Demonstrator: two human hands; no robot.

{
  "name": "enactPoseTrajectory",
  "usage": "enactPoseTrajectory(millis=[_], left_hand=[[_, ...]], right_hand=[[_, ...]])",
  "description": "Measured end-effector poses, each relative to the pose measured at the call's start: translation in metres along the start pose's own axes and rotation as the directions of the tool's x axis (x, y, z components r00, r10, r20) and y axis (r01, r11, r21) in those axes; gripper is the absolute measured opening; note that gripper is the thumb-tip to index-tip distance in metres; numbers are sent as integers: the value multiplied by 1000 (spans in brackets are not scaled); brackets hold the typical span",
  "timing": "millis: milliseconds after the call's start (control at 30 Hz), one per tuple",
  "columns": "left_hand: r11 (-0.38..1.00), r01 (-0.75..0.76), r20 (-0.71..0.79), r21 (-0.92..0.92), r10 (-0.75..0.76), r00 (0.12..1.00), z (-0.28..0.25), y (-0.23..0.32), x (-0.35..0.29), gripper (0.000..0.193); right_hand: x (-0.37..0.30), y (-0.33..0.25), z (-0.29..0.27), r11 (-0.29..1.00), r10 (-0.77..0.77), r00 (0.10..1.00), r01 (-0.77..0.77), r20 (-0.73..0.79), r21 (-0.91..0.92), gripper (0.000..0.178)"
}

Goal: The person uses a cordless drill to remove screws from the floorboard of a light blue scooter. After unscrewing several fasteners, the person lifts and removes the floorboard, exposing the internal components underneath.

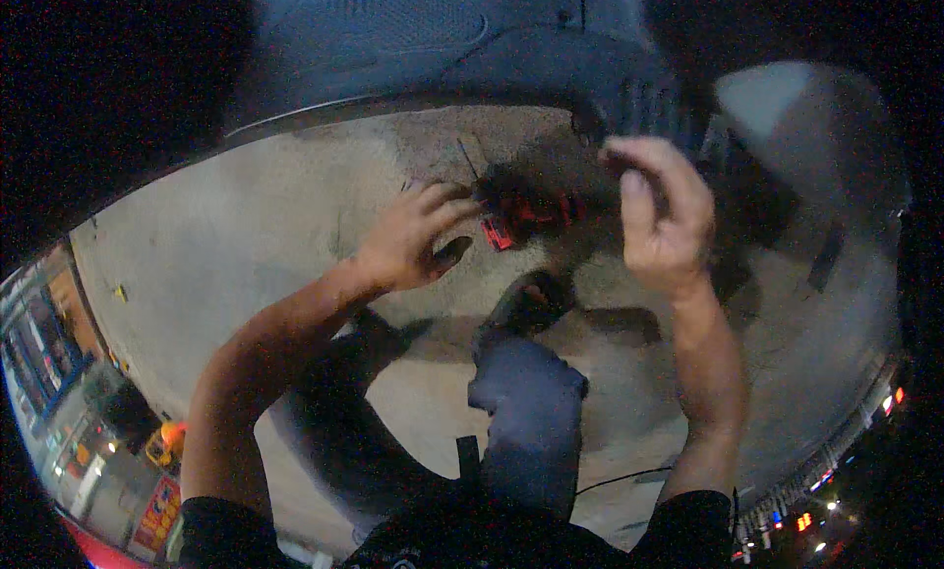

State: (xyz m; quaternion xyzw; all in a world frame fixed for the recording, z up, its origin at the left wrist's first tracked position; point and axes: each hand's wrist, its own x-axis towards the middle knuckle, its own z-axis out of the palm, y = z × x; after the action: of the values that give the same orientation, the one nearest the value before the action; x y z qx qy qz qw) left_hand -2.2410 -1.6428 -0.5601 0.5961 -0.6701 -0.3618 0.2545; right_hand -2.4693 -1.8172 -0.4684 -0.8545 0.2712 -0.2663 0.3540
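My left hand [418,237] reaches over the floor with its fingers apart and nothing visible in it. Just right of its fingertips, a red and black object [531,213] that looks like a power tool lies on the floor, its outline partly lost in shadow. A thin dark rod [467,158] sticks up beside it. My right hand [669,210] is raised near the blue vehicle's lower edge. Its fingers curl toward the thumb around a small dark spot, which is too blurred to name.
A dark blue vehicle body panel [383,38] spans the top, with a vented part [649,102] at its right. The pale floor [216,225] lies below, with a thin black cable [619,479] at the lower right. My shoe [536,299] stands close to the tool.
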Motion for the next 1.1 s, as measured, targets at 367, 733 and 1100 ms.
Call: enactPoseTrajectory(millis=[367, 733, 1100], left_hand=[[259, 62, 1, -964, -230, 973, -31, -14, 96, 48], [92, 118, 87, -989, -290, 953, 19, 21, 73, 44], [313, -39, -195, -949, -487, 851, 49, -44, 79, 38]], right_hand=[[-158, 125, 125, 649, 346, 838, 112, 422, -753, 63], [-204, 142, 229, 641, 214, 920, 122, 330, -758, 55], [-233, 181, 291, 794, 81, 991, 2, 110, -608, 64]])
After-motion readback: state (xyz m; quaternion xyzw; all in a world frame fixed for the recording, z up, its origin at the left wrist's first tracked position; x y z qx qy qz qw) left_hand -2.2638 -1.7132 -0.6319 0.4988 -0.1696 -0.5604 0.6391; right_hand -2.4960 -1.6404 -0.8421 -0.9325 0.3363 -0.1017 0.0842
